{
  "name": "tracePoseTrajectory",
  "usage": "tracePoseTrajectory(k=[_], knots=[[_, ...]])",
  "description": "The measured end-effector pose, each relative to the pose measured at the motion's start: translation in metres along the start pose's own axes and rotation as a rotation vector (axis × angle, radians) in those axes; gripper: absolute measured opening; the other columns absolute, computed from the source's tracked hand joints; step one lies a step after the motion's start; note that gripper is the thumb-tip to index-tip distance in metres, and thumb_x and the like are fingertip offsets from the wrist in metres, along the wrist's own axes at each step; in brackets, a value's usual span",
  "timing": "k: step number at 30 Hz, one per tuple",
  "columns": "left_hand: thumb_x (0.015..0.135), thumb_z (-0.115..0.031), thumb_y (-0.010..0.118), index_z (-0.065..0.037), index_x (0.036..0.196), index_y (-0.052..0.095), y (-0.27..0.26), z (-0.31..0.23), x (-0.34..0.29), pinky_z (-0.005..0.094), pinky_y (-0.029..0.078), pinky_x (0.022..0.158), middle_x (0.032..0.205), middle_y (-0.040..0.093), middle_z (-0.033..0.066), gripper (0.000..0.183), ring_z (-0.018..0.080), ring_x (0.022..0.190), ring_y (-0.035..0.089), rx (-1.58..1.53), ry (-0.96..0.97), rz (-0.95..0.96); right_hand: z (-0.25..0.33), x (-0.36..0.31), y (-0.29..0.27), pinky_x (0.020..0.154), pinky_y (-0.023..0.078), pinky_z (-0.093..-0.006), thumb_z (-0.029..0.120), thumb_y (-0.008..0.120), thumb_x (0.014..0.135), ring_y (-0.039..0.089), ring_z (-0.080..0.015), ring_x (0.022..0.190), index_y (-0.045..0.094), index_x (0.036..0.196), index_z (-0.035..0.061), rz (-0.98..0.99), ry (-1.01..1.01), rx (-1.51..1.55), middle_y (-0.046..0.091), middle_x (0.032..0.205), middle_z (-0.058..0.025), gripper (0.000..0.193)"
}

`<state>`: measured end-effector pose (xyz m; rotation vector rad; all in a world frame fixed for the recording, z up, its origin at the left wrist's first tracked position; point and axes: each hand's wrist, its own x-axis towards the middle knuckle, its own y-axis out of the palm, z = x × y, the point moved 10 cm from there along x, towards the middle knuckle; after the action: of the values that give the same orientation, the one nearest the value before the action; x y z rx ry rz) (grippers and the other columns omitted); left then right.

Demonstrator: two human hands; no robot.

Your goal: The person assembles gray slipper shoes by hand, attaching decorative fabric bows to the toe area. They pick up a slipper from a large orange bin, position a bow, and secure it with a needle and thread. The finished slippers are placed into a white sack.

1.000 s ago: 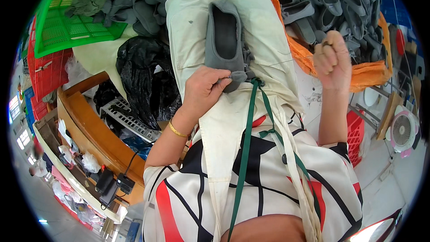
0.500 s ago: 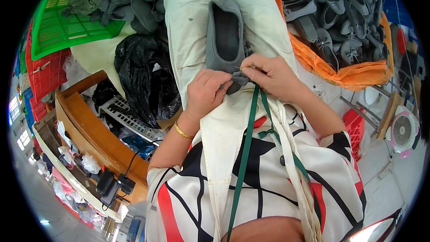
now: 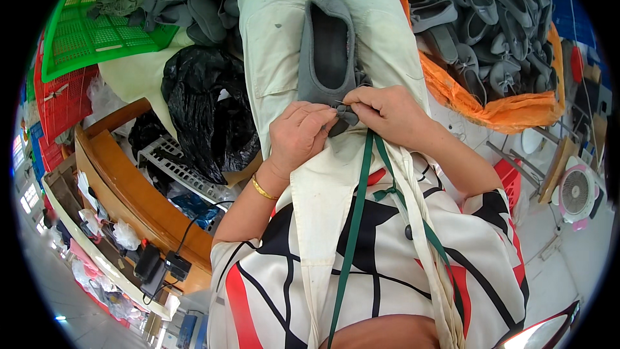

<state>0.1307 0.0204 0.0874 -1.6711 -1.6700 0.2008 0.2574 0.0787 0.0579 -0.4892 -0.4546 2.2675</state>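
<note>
A grey fabric shoe (image 3: 309,64) lies on the cream cloth over my lap, its opening facing up and its toe toward me. At the toe, my left hand (image 3: 300,130) is closed, thumb and fingertips pinching a small grey fabric bow (image 3: 347,116). My right hand (image 3: 387,113) is closed just beside it, with a thin needle (image 3: 339,101) between thumb and forefinger. The needle's tip points at the bow and the shoe toe. Any thread is too fine to make out. Part of the bow is hidden by my fingers.
An orange sack (image 3: 481,106) of grey shoes stands at the far right, and more grey shoes (image 3: 205,10) are heaped far left beside a green crate (image 3: 103,48). A black plastic bag (image 3: 206,106) and a wooden drawer unit (image 3: 129,187) are left; a fan (image 3: 577,190) stands right.
My right hand has shifted slightly down and left, closer to the bow, with its fingers more bent. My left hand keeps its pinch almost in place.
</note>
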Motion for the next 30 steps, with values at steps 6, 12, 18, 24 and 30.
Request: tracePoseTrajectory(k=[6,12,18,24,30], knots=[[0.067,0.003,0.08,-0.007,0.09,0.067,-0.001,-0.002,0.0,0.0321,0.055,0.068,0.085,0.071,0.0064,0.029,0.0247,0.074,0.067,0.018,0.013,-0.01,0.001,0.001,0.001,0.068,0.051,-0.0406,0.011,0.058,0.086,0.065,-0.0357,0.073,0.067,0.098,0.0042,0.016,-0.009,-0.013,0.067,0.08,-0.017,0.016],[0.067,0.003,0.079,-0.006,0.09,0.067,-0.002,-0.005,0.0,0.0324,0.056,0.069,0.086,0.072,0.007,0.027,0.0249,0.076,0.069,0.044,0.019,-0.008,0.006,0.007,0.003,0.068,0.051,-0.0416,0.012,0.057,0.087,0.064,-0.0364,0.074,0.067,0.096,0.0041,0.054,0.001,-0.045,0.067,0.08,-0.017,0.016],[0.069,0.001,0.079,-0.006,0.089,0.067,-0.002,-0.004,-0.001,0.0314,0.057,0.068,0.086,0.072,0.0072,0.024,0.0238,0.078,0.071,0.033,-0.019,-0.013,-0.012,0.009,0.011,0.067,0.051,-0.0383,0.012,0.058,0.09,0.064,-0.0354,0.072,0.065,0.1,0.0071,0.081,0.046,0.081,0.067,0.081,-0.0151,0.013],[0.07,0.0,0.077,-0.007,0.088,0.067,0.003,-0.003,-0.002,0.0315,0.056,0.066,0.085,0.072,0.0075,0.022,0.0228,0.077,0.07,0.038,-0.034,-0.03,-0.021,0.014,0.017,0.067,0.05,-0.0364,0.014,0.058,0.093,0.063,-0.0345,0.075,0.061,0.101,0.0061,0.097,0.05,0.099,0.066,0.086,-0.0155,0.012],[0.076,-0.013,0.062,-0.013,0.09,0.064,0.017,-0.007,-0.019,0.036,0.05,0.058,0.077,0.062,0.0046,0.014,0.0231,0.067,0.062,0.305,0.076,0.056,0.009,0.026,0.021,0.066,0.047,-0.0418,0.02,0.059,0.093,0.06,-0.0382,0.073,0.052,0.098,0.0037,0.066,0.06,-0.032,0.06,0.08,-0.0191,0.018]])
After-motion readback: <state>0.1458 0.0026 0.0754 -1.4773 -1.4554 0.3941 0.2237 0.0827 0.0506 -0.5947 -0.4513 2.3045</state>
